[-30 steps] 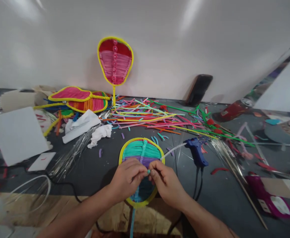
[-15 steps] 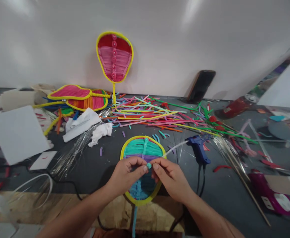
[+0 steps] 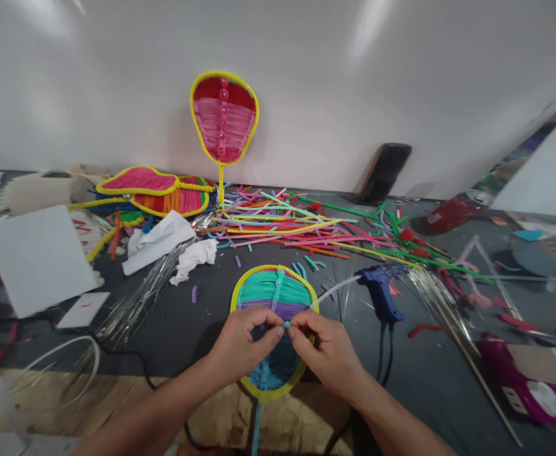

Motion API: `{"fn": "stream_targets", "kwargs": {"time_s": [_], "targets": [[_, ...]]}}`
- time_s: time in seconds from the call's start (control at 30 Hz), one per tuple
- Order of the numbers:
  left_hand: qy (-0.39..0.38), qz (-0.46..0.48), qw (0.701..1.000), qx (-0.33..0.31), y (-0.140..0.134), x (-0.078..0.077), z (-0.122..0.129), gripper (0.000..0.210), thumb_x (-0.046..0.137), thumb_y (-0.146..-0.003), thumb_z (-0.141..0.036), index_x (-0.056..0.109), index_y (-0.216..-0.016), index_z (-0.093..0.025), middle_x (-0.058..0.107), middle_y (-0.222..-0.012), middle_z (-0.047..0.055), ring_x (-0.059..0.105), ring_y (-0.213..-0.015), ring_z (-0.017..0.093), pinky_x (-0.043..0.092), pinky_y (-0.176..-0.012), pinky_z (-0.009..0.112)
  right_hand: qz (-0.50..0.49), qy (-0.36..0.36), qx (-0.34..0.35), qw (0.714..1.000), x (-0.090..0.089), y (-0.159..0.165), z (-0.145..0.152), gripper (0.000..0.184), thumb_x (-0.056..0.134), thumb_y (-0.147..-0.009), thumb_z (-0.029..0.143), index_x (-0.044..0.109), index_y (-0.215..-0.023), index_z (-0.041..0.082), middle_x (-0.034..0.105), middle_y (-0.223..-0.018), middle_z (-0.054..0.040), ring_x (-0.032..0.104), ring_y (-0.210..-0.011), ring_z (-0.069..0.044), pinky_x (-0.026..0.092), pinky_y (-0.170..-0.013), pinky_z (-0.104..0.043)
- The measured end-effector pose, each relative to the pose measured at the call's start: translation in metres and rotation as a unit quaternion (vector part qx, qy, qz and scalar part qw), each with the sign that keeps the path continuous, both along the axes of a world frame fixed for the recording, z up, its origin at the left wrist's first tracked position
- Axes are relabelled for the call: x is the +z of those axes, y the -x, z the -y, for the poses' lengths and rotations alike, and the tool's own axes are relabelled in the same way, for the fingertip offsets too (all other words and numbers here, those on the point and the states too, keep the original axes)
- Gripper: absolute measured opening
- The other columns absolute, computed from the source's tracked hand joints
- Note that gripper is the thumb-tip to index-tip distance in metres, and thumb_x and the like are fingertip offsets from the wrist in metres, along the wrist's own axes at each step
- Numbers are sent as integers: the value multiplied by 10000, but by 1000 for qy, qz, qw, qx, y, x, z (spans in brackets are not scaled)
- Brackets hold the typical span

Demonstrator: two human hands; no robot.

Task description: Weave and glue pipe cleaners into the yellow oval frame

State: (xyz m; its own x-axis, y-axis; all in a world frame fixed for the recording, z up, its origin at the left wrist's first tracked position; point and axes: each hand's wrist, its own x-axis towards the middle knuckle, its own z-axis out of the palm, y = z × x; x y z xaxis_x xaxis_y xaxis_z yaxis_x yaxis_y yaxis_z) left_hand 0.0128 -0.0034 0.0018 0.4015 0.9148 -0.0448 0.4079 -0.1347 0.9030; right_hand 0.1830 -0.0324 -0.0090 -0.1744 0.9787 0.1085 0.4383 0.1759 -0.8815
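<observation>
Between the fingertips of my left hand (image 3: 249, 335) and my right hand (image 3: 323, 342) is a tiny teal coil (image 3: 287, 324), which looks like curled pipe cleaner. Both hands are closed in a pinch on it. Under them lies a rounded pipe-cleaner panel (image 3: 259, 286) with a yellow rim, teal and purple rows above and blue below. A raised strip with a small coil runs down its upper middle. My hands hide the panel's centre. A light blue stem (image 3: 256, 427) extends from its lower end over the table edge.
Right of the panel sits a blue glue gun (image 3: 381, 292) with a glue stick. Behind lie many loose pipe cleaners (image 3: 282, 228). A pink panel (image 3: 223, 120) stands against the wall, near a phone (image 3: 385, 172) and a red can (image 3: 453, 212). Crumpled paper (image 3: 195, 258) lies left.
The teal coil has turned from facing me to nearly edge-on, and my fingertips have drawn closer together around it. The whole view has shifted slightly.
</observation>
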Motion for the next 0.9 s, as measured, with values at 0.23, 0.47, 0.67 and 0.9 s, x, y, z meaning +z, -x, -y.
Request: {"fn": "stream_targets", "kwargs": {"time_s": [0.23,0.47,0.67,0.9], "targets": [[-49,-23,999,0,1,-4,2,150,528,-802,-201,640,-711,-162,649,-660,-12,584,-640,105,423,-624,200,62,-146,24,987,-4,0,-1,96,504,-830,147,572,-773,182,588,-644,5,527,-582,-106,403,-564,-203],[-121,-49,991,14,2,-10,6,141,507,-759,-130,588,-649,-170,601,-606,-22,554,-597,100,401,-582,198,128,-245,24,961,-7,9,-3,198,440,-838,85,510,-688,194,534,-583,-2,478,-557,-128,376,-543,-229],[-140,-59,988,21,1,-11,5,157,503,-798,-165,609,-683,-175,629,-635,-11,573,-634,115,415,-615,215,93,-187,15,978,-8,9,-2,166,458,-846,128,534,-710,188,554,-611,0,494,-562,-120,386,-545,-219],[10,-6,1000,9,2,2,-1,206,486,-849,-258,672,-835,-172,697,-759,7,623,-717,131,457,-669,211,-25,46,-9,999,-4,2,-1,180,497,-869,274,554,-726,179,519,-594,32,462,-535,-90,373,-500,-184]]}}
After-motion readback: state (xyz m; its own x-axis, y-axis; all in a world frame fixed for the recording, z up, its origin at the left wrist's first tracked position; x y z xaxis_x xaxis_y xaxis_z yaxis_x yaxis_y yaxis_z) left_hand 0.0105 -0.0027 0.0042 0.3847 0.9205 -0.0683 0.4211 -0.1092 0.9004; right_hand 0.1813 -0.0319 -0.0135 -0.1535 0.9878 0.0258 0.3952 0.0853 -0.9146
